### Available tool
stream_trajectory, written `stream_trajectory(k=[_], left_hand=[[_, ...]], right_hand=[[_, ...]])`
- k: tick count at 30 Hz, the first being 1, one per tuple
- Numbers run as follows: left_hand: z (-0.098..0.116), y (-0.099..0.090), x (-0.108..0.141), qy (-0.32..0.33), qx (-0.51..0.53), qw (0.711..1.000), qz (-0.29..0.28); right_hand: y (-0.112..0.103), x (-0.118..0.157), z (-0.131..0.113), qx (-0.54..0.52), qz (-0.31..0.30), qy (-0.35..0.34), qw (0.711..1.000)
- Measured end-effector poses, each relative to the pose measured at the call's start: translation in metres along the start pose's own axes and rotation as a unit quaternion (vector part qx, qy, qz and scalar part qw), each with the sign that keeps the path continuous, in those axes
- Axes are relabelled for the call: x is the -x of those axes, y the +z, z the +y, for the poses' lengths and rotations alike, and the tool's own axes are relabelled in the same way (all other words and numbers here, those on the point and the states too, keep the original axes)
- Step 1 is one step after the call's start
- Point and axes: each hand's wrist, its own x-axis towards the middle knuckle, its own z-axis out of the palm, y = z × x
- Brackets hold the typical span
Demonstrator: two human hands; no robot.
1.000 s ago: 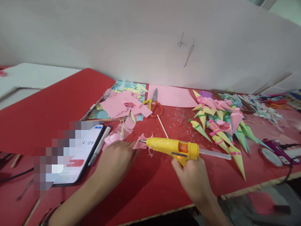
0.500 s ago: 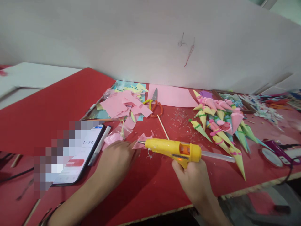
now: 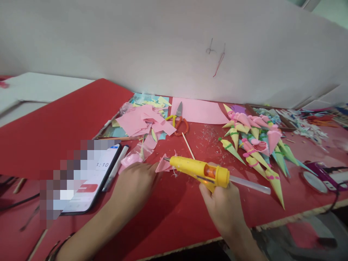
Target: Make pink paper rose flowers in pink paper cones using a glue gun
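Note:
My right hand [image 3: 221, 203] is wrapped round the handle of a yellow glue gun [image 3: 190, 167], and a clear glue stick [image 3: 250, 184] juts from its back end. The metal nozzle points left, right at a small pink paper piece [image 3: 163, 165]. That piece is pinched at its left side by my left hand [image 3: 138, 181], whose fingertips are mostly hidden behind the hand. Thin strands of glue hang near the nozzle. A wooden stick [image 3: 188, 145] lies on the red table just beyond the gun.
Finished paper cones [image 3: 252, 141] in pink, yellow and green lie heaped on the right. Scissors [image 3: 179, 119] rest beside cut pink paper [image 3: 144, 119]. A phone [image 3: 89, 181] and a marker [image 3: 115, 168] lie on the left. A purple device [image 3: 323, 175] with a cable is at far right.
The glue gun has tilted, its rear end dropping slightly and its nozzle shifting a little up and right along the pink paper. My left hand has barely moved.

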Motion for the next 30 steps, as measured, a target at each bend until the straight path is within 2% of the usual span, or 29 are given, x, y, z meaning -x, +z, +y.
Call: stream_trajectory(k=[8,18,23,26,30], left_hand=[[0.0,0.001,-0.001,0.006,-0.016,1.0,0.021],[0.0,-0.001,-0.002,-0.001,-0.014,1.0,-0.007],[0.0,-0.004,-0.001,-0.006,0.004,1.0,-0.026],[-0.002,-0.004,0.0,-0.031,0.06,0.996,-0.054],[-0.005,-0.003,-0.001,-0.056,0.123,0.988,-0.072]], right_hand=[[0.003,-0.003,-0.003,0.0,0.015,-0.003,1.0],[0.007,-0.005,-0.003,0.004,0.019,0.008,1.0],[0.005,-0.006,0.0,-0.023,0.046,0.03,0.998],[0.001,-0.008,0.001,-0.043,0.064,0.046,0.996],[-0.006,-0.011,0.005,-0.067,0.049,0.087,0.993]])
